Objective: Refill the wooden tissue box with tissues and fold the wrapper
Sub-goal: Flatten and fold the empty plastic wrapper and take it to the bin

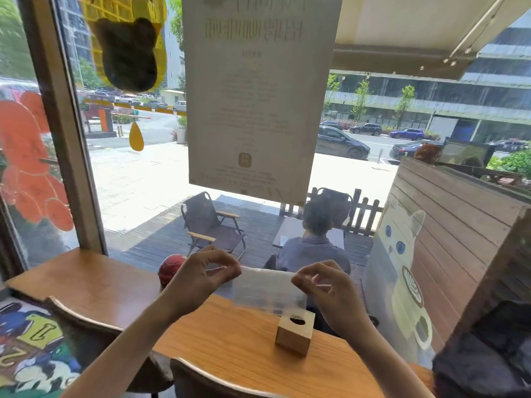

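Head view: fingers (227, 268) of left hand (201, 278) pinched on left end of clear wrapper (268, 291); fingertips (300, 280) of right hand (330, 294) pinched on its right end. Wrapper held stretched flat between both hands, raised in the air above the wooden counter (230, 346), its lower right edge hanging in front of the top of the wooden tissue box (294, 331). Box stood upright on the counter by the window, dark oval opening on top; tissues inside could not be told. Red ball (172, 267) sat behind the left hand near the glass. Curved chair back (218, 380) close at the counter's near edge. Outside: folding chair (212, 225) on decking, seated person (313, 245) facing away
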